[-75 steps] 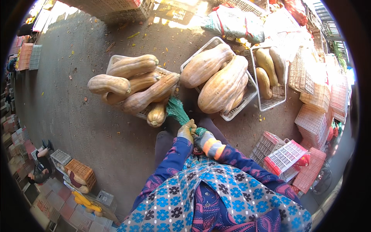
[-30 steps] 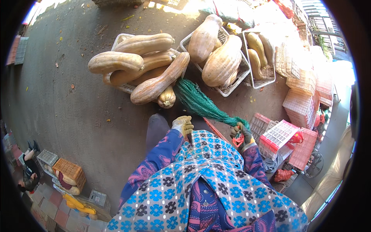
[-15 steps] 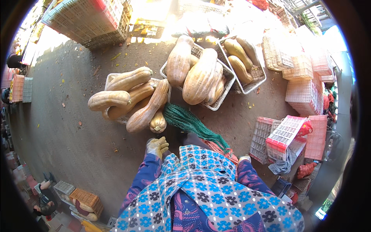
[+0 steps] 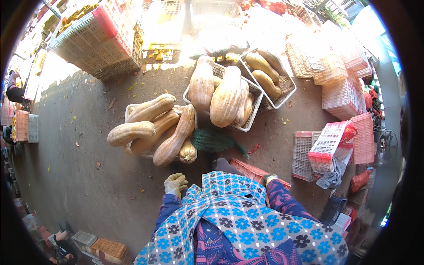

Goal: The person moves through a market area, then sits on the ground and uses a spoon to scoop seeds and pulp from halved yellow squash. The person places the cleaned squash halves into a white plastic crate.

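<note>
My left hand [image 4: 176,183], in a pale work glove, hangs in front of the patterned apron, its fingers loosely bent and apart with nothing in them. At my right hip my right hand [image 4: 270,178], also gloved, is closed on the rim of a pinkish-red plastic crate [image 4: 249,170]; its fingers are partly hidden. The apron hides much of that crate. A dark green mesh net [image 4: 212,140] lies bunched on the ground beside the squashes, a red cord at its end. Long tan squashes [image 4: 174,137] fill and overhang the nearest white crate [image 4: 131,108].
Two more white crates hold large squashes [image 4: 226,96] and smaller ones [image 4: 266,83]. Tall crate stacks stand at the far left [image 4: 99,42] and right [image 4: 343,100]. Pink and white crates [image 4: 327,145] with a grey cloth lie to my right. People sit at the left edge.
The green net, earlier stretched toward my right hip, now lies bunched on the ground. More of the red crate shows. My left hand's fingers have loosened; the view has shifted.
</note>
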Motion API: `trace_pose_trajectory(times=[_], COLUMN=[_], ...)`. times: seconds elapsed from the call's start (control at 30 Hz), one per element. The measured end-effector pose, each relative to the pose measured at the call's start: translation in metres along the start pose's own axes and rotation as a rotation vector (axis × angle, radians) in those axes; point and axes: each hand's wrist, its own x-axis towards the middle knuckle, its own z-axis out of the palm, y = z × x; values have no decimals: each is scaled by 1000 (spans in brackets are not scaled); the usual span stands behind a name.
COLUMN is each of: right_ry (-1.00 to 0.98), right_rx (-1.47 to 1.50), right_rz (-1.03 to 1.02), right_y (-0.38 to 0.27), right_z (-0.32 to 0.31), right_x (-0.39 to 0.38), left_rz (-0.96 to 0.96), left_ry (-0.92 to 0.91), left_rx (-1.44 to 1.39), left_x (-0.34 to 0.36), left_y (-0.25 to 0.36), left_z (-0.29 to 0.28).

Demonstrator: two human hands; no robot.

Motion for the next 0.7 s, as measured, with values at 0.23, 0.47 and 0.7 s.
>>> trace_pose_trajectory(times=[0.23,0.47,0.7], right_ry=[-23,-69,-41], right_rx=[166,182,95], right_rz=[-312,-310,-454], right_y=[-107,-160,-214], right_z=[65,98,84], right_x=[-10,-20,-29], left_rz=[-26,-128,-121], left_ry=[-33,122,381], left_rx=[155,-166,406], left_x=[32,56,56], left_y=[10,14,-35], left_z=[-99,-195,-298])
